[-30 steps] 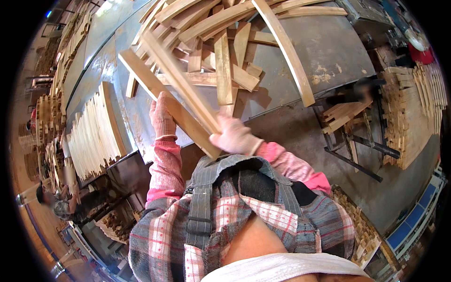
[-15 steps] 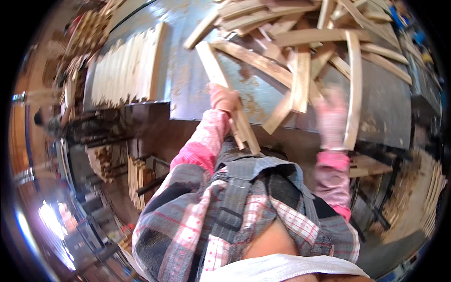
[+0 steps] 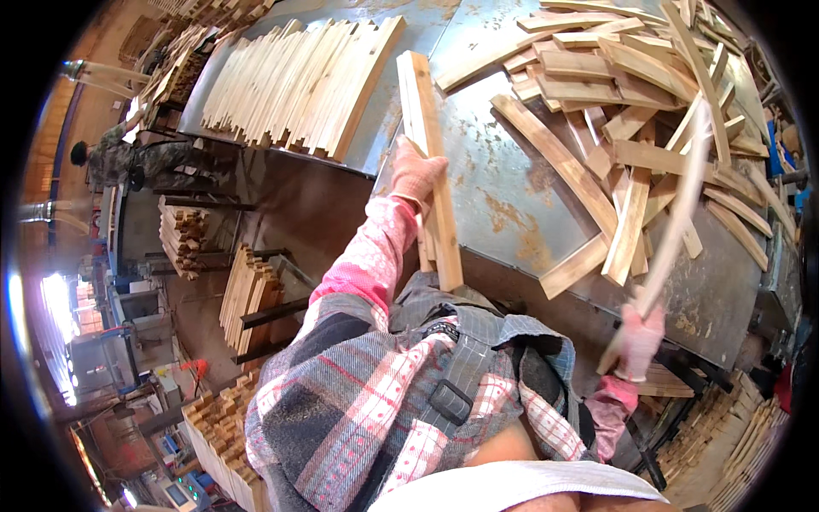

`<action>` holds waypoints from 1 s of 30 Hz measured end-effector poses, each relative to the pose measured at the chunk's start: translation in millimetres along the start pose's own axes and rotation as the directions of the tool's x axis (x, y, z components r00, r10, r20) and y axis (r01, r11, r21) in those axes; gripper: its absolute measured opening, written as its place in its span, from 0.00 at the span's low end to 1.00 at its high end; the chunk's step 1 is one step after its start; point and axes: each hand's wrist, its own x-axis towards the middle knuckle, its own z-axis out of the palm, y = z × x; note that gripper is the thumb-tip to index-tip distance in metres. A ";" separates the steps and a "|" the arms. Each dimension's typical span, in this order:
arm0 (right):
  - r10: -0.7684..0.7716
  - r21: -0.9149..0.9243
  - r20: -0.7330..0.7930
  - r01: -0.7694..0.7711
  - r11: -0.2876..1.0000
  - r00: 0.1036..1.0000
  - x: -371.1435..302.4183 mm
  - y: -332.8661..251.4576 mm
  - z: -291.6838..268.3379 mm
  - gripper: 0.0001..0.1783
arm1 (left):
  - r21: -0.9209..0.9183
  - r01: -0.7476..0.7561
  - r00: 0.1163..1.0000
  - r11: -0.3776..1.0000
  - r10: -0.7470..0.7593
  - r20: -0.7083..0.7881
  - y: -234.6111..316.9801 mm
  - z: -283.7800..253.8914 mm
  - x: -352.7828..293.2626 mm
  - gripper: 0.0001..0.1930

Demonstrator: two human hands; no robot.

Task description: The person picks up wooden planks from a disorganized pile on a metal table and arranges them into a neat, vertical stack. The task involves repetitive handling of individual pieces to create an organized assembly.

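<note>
Open room is left on the metal table (image 3: 473, 179) between the strips held on the left and the loose pile of strips (image 3: 627, 81) on the right, and a narrower bare band is seen between those held strips and the neat row of strips (image 3: 299, 81). At least two wooden strips (image 3: 438, 162) are clasped side by side by the left hand (image 3: 415, 177), its fingers wrapped round them; their far ends are held over the table, and their near ends are carried past its front edge, close to the plaid garment (image 3: 341, 375). Whether the tabletop is touched by them cannot be told. A long curved strip (image 3: 682, 209), blurred, is gripped in the right hand (image 3: 640, 341) near the front edge, its upper length slanted across the pile's right part; a short end is shown below the hand. Pieces in the pile are crossed at many angles, and a few are extended toward the front edge. The grey surface is marked with brownish patches. Beyond the left edge, the floor (image 3: 299, 196) is bordered by stacked wood (image 3: 247, 299), and a person in patterned clothing (image 3: 153, 162) is seen farther off.
</note>
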 end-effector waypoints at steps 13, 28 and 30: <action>0.172 -0.606 0.540 0.239 0.758 0.824 60.3 -10.7 488.1 0.25 | 0.212 -0.071 0.873 0.975 -0.042 0.486 -17.5 -35.6 185.3 0.60; 0.500 -0.766 0.449 0.030 0.642 0.740 72.6 -23.6 568.8 0.36 | -0.079 0.019 0.771 0.997 0.036 0.636 -73.1 -65.4 230.4 0.40; 0.468 -0.736 0.469 0.038 0.676 0.749 77.5 -25.8 585.9 0.35 | -0.033 -0.152 0.803 0.988 0.143 0.579 -64.4 -70.3 239.3 0.37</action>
